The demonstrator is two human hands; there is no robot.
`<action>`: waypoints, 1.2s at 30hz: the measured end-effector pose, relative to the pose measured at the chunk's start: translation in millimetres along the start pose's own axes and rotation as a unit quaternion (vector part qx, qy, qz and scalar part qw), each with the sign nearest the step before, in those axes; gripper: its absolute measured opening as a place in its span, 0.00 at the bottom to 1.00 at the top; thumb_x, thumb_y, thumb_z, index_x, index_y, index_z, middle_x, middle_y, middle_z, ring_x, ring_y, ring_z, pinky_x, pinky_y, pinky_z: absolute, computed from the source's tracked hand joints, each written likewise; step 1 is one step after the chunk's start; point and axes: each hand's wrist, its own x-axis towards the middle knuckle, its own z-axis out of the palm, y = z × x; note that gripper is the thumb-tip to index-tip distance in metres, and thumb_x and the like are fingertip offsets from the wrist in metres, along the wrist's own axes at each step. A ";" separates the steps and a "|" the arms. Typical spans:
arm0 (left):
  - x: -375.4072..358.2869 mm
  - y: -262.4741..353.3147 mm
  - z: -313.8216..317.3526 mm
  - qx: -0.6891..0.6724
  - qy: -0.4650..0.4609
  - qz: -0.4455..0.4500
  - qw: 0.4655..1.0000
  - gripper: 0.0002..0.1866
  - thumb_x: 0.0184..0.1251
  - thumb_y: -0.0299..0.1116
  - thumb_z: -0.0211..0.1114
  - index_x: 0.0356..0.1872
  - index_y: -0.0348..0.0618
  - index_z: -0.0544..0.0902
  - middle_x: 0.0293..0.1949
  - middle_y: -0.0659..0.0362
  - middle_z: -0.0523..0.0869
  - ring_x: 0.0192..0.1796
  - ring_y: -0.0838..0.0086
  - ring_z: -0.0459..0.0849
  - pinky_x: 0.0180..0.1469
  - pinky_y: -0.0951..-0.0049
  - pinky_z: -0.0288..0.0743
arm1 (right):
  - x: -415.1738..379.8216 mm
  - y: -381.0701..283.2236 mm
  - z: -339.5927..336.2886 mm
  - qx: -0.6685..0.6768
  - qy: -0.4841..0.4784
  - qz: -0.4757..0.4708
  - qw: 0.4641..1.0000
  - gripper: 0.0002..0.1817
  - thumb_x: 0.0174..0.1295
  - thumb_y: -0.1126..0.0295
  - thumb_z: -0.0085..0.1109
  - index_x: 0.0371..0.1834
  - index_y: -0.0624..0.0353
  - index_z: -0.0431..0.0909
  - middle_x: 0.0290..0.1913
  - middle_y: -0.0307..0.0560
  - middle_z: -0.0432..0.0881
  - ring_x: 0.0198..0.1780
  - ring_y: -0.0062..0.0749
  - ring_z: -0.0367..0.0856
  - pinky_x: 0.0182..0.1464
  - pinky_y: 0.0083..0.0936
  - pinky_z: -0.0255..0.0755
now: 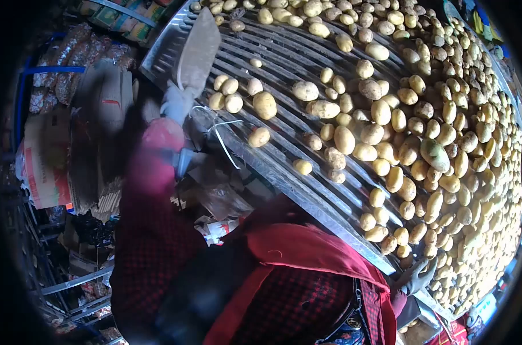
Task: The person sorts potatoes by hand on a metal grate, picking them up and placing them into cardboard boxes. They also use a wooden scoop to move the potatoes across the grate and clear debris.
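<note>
Pale-gloved left hand (177, 104), ten o'clock: closed round the narrow end of a flat, tapered grey-brown blade (199, 53), material uncertain. Grey-gloved right hand (416, 277), four o'clock: fingers part-bent beside rounded yellow-brown potatoes (435, 155); cannot tell whether it grips anything. Potatoes heap toward three o'clock on a slatted grey metal bench (284, 63), sparser near the left hand. Risks, I judge: a careless swing of the blade could knock strays over the near edge or nick skins; the thin white strip (225, 149) hanging there could snag. Red-printed cardboard carton (45, 149), nine o'clock: lettering too blurred to read.
</note>
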 end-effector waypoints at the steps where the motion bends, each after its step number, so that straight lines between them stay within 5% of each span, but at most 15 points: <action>1: -18.9 11.4 -4.9 0.001 -0.002 0.001 1.000 0.40 0.58 0.49 0.72 0.66 0.30 0.75 0.56 0.34 0.86 0.60 0.43 0.86 0.62 0.50 0.79 | -0.3 0.0 0.2 -0.001 -0.001 0.004 1.000 0.26 0.78 0.55 0.56 0.72 0.57 0.77 0.68 0.56 0.81 0.69 0.49 0.78 0.72 0.40 0.67; 3: -56.2 29.1 -22.1 -0.194 -0.187 -0.110 0.957 0.27 0.61 0.50 0.72 0.46 0.30 0.86 0.41 0.41 0.91 0.44 0.54 0.93 0.47 0.54 0.84 | 0.2 -1.7 -0.9 -0.013 -0.005 0.010 1.000 0.25 0.78 0.55 0.55 0.72 0.56 0.77 0.69 0.55 0.81 0.69 0.49 0.78 0.72 0.40 0.67; 5: -79.6 23.2 -2.3 -0.215 -0.077 -0.028 0.973 0.23 0.62 0.48 0.73 0.40 0.32 0.87 0.29 0.53 0.89 0.28 0.60 0.88 0.32 0.58 0.82 | -1.4 -2.4 0.3 -0.019 0.007 0.004 1.000 0.26 0.78 0.54 0.56 0.72 0.55 0.77 0.69 0.55 0.81 0.68 0.49 0.78 0.72 0.40 0.68; 6: -101.7 30.2 -12.6 -0.367 -0.233 -0.115 0.893 0.19 0.64 0.46 0.72 0.36 0.36 0.86 0.23 0.60 0.83 0.18 0.68 0.79 0.21 0.64 0.72 | -1.4 -5.5 -1.2 -0.025 0.003 0.013 1.000 0.25 0.78 0.55 0.56 0.72 0.56 0.78 0.68 0.54 0.81 0.68 0.48 0.78 0.72 0.40 0.68; 8: -144.3 77.7 -40.2 -0.423 -0.249 -0.192 0.850 0.16 0.71 0.41 0.70 0.46 0.39 0.81 0.28 0.57 0.82 0.20 0.76 0.76 0.18 0.71 0.67 | -3.3 -4.7 -1.8 -0.014 0.004 0.011 1.000 0.25 0.78 0.55 0.56 0.71 0.57 0.78 0.68 0.54 0.81 0.68 0.48 0.79 0.72 0.40 0.68; 9: -161.3 78.2 -22.3 -0.500 -0.249 -0.060 0.827 0.19 0.72 0.44 0.70 0.50 0.38 0.79 0.27 0.59 0.81 0.20 0.77 0.75 0.19 0.72 0.68 | -3.2 -5.1 -1.7 -0.001 0.007 0.004 1.000 0.25 0.78 0.55 0.56 0.71 0.58 0.78 0.68 0.55 0.82 0.68 0.48 0.79 0.72 0.40 0.68; 11: -187.6 114.3 -20.7 -0.451 -0.345 -0.096 0.818 0.25 0.71 0.49 0.71 0.48 0.33 0.79 0.29 0.58 0.82 0.22 0.78 0.76 0.20 0.72 0.70 | -4.3 -9.8 -1.7 0.002 0.007 0.018 1.000 0.25 0.78 0.56 0.56 0.71 0.60 0.78 0.68 0.55 0.82 0.68 0.48 0.79 0.72 0.40 0.68; 15: -230.0 193.1 -0.6 -0.318 -0.388 -0.014 0.865 0.33 0.68 0.56 0.69 0.57 0.34 0.82 0.45 0.41 0.90 0.50 0.51 0.90 0.53 0.54 0.81 | -4.0 -15.2 -5.9 0.034 0.007 0.013 0.999 0.26 0.78 0.56 0.57 0.71 0.61 0.78 0.67 0.57 0.82 0.66 0.48 0.80 0.70 0.41 0.70; 19: -242.1 225.5 -42.0 -0.213 -0.347 0.143 0.902 0.22 0.70 0.51 0.69 0.55 0.45 0.86 0.45 0.41 0.90 0.49 0.40 0.88 0.49 0.48 0.82 | -4.1 -13.6 -3.8 0.056 0.009 0.019 0.998 0.24 0.77 0.57 0.58 0.69 0.59 0.79 0.66 0.57 0.83 0.66 0.48 0.80 0.69 0.42 0.69; 22: -238.2 208.1 -48.4 -0.248 -0.167 0.370 0.880 0.33 0.70 0.48 0.70 0.70 0.43 0.73 0.39 0.45 0.90 0.37 0.44 0.90 0.37 0.52 0.84 | -4.7 -15.1 -3.5 0.037 0.017 0.017 0.999 0.24 0.77 0.57 0.57 0.69 0.60 0.78 0.66 0.56 0.83 0.67 0.50 0.78 0.71 0.44 0.67; 25: -231.7 205.7 -58.5 -0.226 -0.081 0.425 0.873 0.42 0.66 0.49 0.74 0.75 0.42 0.67 0.38 0.47 0.90 0.35 0.47 0.90 0.35 0.54 0.84 | -3.2 -12.1 -2.8 0.004 0.010 0.002 1.000 0.25 0.77 0.57 0.56 0.70 0.59 0.78 0.67 0.56 0.82 0.66 0.51 0.78 0.70 0.43 0.67; 27: -223.5 205.3 -74.0 -0.143 -0.118 0.406 0.895 0.48 0.62 0.50 0.76 0.78 0.40 0.63 0.38 0.48 0.90 0.34 0.48 0.90 0.34 0.56 0.85 | -3.2 -9.5 -1.6 -0.001 0.015 0.004 1.000 0.25 0.77 0.56 0.57 0.70 0.59 0.78 0.66 0.56 0.83 0.66 0.51 0.79 0.70 0.43 0.67; 29: -201.9 198.2 -79.2 -0.227 0.028 0.464 0.856 0.53 0.59 0.48 0.77 0.81 0.43 0.56 0.36 0.46 0.90 0.35 0.44 0.89 0.37 0.49 0.84 | -2.9 -4.3 1.9 0.024 0.022 0.005 0.999 0.25 0.76 0.56 0.57 0.70 0.57 0.79 0.66 0.56 0.83 0.66 0.51 0.79 0.70 0.43 0.68; 32: -152.4 150.3 -61.4 -0.247 -0.025 0.289 0.924 0.37 0.64 0.48 0.75 0.70 0.41 0.74 0.41 0.44 0.91 0.40 0.46 0.91 0.43 0.51 0.86 | -5.8 -24.1 -7.2 0.027 0.024 0.028 0.999 0.24 0.76 0.56 0.57 0.70 0.54 0.79 0.65 0.55 0.83 0.65 0.50 0.79 0.70 0.42 0.68; 36: -88.5 78.3 -68.2 0.009 0.026 0.197 0.980 0.54 0.63 0.49 0.74 0.85 0.68 0.47 0.33 0.39 0.89 0.38 0.37 0.88 0.44 0.39 0.80 | -3.9 -8.0 1.7 0.007 0.029 0.034 0.999 0.24 0.75 0.56 0.58 0.70 0.53 0.80 0.65 0.54 0.83 0.66 0.47 0.79 0.70 0.40 0.68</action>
